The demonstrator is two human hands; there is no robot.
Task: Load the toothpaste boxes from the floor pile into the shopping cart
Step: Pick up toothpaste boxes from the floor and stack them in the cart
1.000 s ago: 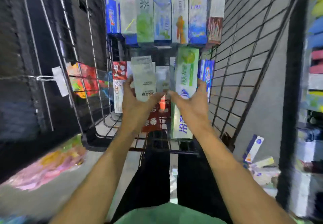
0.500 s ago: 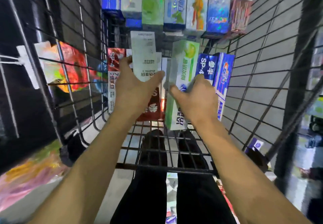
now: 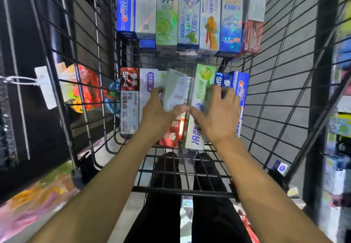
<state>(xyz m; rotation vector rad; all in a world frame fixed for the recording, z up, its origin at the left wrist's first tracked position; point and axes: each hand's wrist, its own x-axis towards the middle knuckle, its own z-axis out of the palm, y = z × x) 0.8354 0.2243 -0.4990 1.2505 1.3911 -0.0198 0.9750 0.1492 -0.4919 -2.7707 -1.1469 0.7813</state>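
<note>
Pale box: tilted, inside the cart, held above the near row of boxes; print too blurred to read.
Left hand: gripping the pale box, fingers curled round its left edge, thumb pressed on its lower front.
Right hand: resting on the green box, fingers spread and lightly bent over its top and right side, thumb reaching toward the left thumb; nothing pinched.
Green box: lying flat on the cart floor, just right of the pale box, long side running away from the body.
Near row: red-and-white box at far left, white box next to it, red box under the left hand, blue boxes at far right, touching the right hand's fingertips.
Far row: seven or so boxes side by side, filling the cart's far end, blue, white, green and red.
Cart: black wire mesh, walls rising on both sides.
Floor: grey, seen through the mesh; one blue-and-white box lying outside the cart at right.
Legs: dark trousers visible beneath the cart.
Tag: white, chained to the left wall.
</note>
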